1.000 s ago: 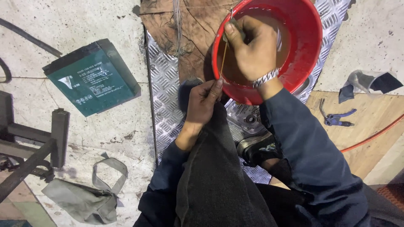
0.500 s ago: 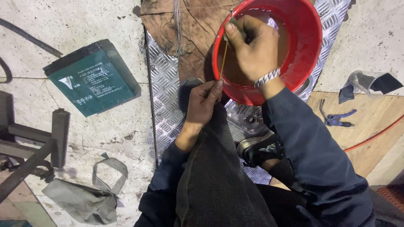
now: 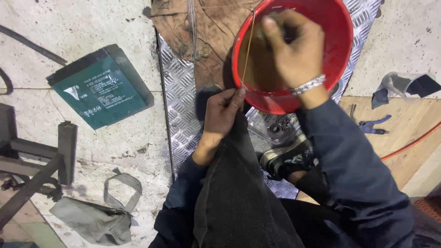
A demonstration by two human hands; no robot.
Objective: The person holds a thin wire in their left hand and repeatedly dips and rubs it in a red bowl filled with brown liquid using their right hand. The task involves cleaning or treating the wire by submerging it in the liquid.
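Note:
A red plastic basin (image 3: 340, 55) stands on a patterned metal plate (image 3: 181, 115) in front of me. My right hand (image 3: 291, 50), with a metal bracelet on the wrist, is over the basin, its fingers pinched on the upper end of a thin wire (image 3: 246, 50). My left hand (image 3: 223, 112) rests on my dark trouser knee by the basin's near rim and pinches the wire's lower end. The wire runs taut between both hands across the basin's left rim.
A green battery box (image 3: 98, 87) lies on the concrete at the left. A wooden slab (image 3: 206, 32) lies beyond the plate. Grey rags (image 3: 98, 216) and a dark metal frame (image 3: 36, 160) are at lower left. Pliers (image 3: 372, 125) and an orange cable (image 3: 413, 142) are on the right.
My right hand has shifted slightly up and right over the basin while still holding the wire. My left hand stays at the rim.

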